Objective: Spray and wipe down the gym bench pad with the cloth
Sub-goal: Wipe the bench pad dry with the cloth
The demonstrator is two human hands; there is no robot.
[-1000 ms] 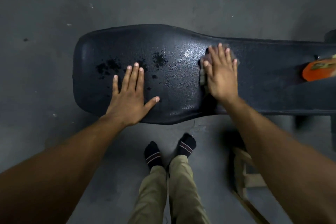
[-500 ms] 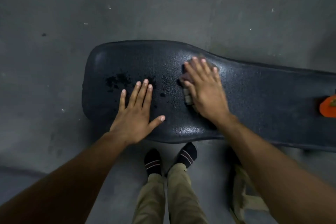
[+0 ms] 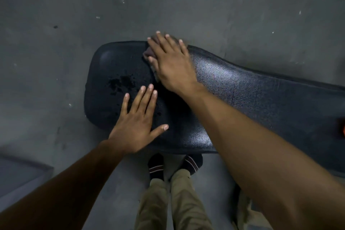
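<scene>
The black textured bench pad [image 3: 252,99] runs from centre left to the right edge of the head view. My right hand [image 3: 171,63] lies flat on a small greyish cloth [image 3: 149,53] at the pad's far edge, near its left end; most of the cloth is hidden under the palm. My left hand [image 3: 136,121] rests flat on the pad's near left part, fingers spread, holding nothing. Dark wet blotches [image 3: 121,82] sit on the pad just beyond my left fingertips.
An orange object [image 3: 343,130] peeks in on the pad at the right edge. My feet in dark striped socks [image 3: 156,166] stand under the pad's near edge. Grey concrete floor [image 3: 56,43] surrounds the bench. A grey raised slab [image 3: 18,177] lies at bottom left.
My right hand has slid the cloth leftward along the pad and up to its far edge. The left hand has stayed planted. The view has shifted, so the orange object is almost out of frame.
</scene>
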